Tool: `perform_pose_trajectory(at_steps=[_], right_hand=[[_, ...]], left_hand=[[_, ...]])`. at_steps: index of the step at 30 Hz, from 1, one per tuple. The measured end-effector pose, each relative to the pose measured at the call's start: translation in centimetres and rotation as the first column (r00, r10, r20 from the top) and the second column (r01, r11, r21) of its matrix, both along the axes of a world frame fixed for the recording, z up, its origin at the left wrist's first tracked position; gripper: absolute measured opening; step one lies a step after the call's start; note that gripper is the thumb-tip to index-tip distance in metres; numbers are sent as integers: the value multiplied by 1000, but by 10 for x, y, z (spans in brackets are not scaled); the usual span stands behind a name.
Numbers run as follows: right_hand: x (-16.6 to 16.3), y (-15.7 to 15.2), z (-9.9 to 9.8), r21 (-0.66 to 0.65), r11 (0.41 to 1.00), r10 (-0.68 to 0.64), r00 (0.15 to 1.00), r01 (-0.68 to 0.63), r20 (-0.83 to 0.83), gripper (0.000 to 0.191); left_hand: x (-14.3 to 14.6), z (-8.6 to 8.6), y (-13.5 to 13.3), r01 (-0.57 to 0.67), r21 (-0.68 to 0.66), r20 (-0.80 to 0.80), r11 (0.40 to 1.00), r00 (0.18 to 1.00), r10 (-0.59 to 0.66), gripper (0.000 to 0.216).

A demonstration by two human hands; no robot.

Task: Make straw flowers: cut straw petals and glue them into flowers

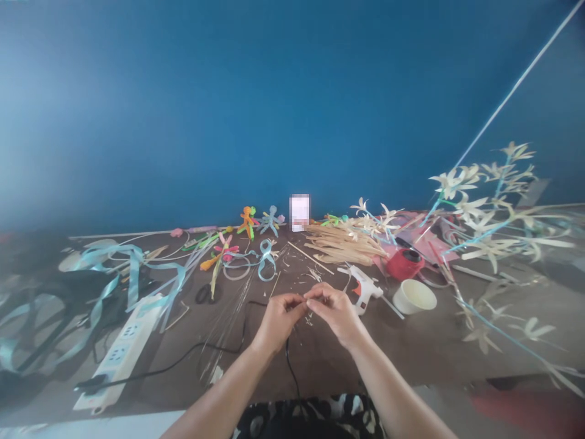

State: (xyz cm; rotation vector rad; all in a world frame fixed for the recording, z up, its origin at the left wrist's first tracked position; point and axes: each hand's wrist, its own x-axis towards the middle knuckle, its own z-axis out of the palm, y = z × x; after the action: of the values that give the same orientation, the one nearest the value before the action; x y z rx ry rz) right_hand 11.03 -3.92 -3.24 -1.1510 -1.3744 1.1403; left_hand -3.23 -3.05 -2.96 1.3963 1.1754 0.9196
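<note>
My left hand [284,314] and my right hand [333,310] meet over the middle of the table, fingertips pinched together. Whatever they pinch, if anything, is too small or hidden to make out. Just right of my right hand lies a white glue gun [364,289] with an orange trigger. Beyond my hands is a pile of pale, straw-like strips [342,245]. Small pale scraps [309,319] are scattered on the table under and around my fingers.
A white power strip [123,350] with a black cord [201,346] lies left, near blue ribbon [133,274] and scissors [205,294]. A cream cup [414,297], a red tape roll [404,263] and pale flower stems [498,228] stand right. Pipe-cleaner figures [247,222] line the back.
</note>
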Motion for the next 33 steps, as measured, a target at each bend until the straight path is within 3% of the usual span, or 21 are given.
perform_pose_trajectory(at_steps=[7,11,18,29,33], right_hand=[[1,-1,-3,8,1000,13,1000,-13,7,6],[-2,-4,-5,14,1000,-5,1000,5,3,6],[-3,-6,-7,54,997,-65,994,60,91,9],[-3,-3,-2,18,999,-51,999,52,-12,9],[-4,-4,-4,-43,998,-46,996,43,-74,12]], left_hand=[[-4,5,-4,76,83,-79,994,994,-70,22],[-5,2,-7,98,66,-89,993,992,-92,22],[-3,-8,-6,23,80,-166,997,986,-9,19],[-2,-12,-1,46,-91,43,995,998,-42,18],[-2,-10,-4,20,-79,30,997,999,-17,21]])
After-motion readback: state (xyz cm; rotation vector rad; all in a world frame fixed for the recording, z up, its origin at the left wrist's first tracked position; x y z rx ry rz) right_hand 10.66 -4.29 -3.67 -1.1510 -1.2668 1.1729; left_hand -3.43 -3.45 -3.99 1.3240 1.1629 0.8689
